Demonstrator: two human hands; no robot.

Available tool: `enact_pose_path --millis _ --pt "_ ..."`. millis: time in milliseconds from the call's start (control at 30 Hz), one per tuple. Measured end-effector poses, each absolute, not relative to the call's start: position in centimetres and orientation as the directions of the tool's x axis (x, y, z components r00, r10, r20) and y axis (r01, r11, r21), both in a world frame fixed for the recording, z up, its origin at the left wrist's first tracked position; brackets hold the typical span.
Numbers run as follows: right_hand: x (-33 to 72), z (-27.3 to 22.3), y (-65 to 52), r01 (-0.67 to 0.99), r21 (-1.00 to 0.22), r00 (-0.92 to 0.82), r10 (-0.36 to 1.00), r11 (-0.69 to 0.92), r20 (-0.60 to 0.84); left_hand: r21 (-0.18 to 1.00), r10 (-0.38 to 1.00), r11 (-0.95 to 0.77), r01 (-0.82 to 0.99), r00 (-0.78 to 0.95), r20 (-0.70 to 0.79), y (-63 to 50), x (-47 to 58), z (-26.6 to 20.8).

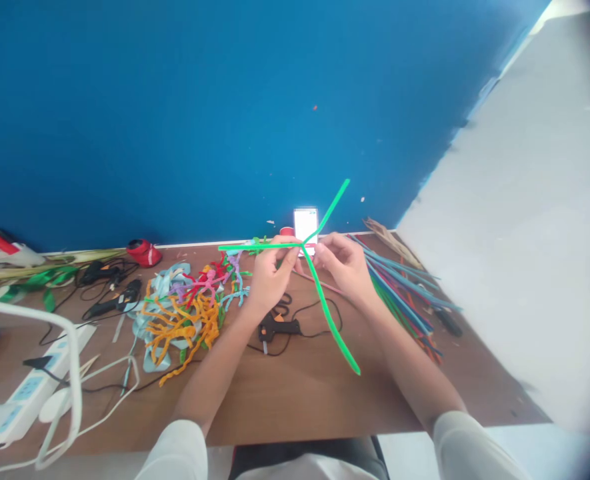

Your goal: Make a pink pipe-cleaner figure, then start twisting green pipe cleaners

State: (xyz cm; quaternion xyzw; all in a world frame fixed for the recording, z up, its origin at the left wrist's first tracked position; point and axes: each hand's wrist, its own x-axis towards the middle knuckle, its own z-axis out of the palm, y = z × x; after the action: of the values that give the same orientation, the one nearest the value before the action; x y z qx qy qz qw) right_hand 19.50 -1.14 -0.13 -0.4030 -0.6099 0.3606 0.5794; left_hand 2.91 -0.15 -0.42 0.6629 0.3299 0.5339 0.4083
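1. Surface: brown wooden top against a blue wall; bears everything listed below
2. Loose pipe-cleaner bundle: straight multicoloured stems fanned at the right, just beside the right forearm
3. Twisted pipe-cleaner pile: orange, pale blue, red and purple, left of the left hand
4. Green pipe cleaners: held above the surface, crossing between both hands; ends splay left, up-right and down toward the person
5. Glue gun: black, corded, lying below the hands
6. Left hand: pinched on the crossing point
7. Right hand: fingertips closed on the same junction. Judgement: twisting tightly at the crossing, stems kept taut, would serve best
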Motion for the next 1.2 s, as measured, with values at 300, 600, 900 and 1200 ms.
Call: enact_pose_path --millis 300,600,900,1200 --pt "18.7 0.2 -2.2 0.088 -0.940 -0.213 0.928 0.330 0.306 0.869 0.859 -0.491 0.061 0.199 0.471 0.0 3.1 -0.9" --pt "19.0 0.5 -3.0 -0.052 -0.962 -0.122 0.955 0.267 0.271 0.839 0.852 -0.517 0.169 0.198 0.485 -0.2 2.8 -0.8" --pt "19.5 1.5 -3.2 -0.025 -0.983 -0.269 0.946 0.184 0.183 0.720 0.789 -0.615 0.323 0.247 0.563 0.3 2.3 -0.7" --pt "19.0 1.1 -3.2 0.146 -0.933 -0.230 0.929 0.328 0.291 0.860 0.851 -0.504 0.077 0.218 0.478 0.1 2.8 -0.9"
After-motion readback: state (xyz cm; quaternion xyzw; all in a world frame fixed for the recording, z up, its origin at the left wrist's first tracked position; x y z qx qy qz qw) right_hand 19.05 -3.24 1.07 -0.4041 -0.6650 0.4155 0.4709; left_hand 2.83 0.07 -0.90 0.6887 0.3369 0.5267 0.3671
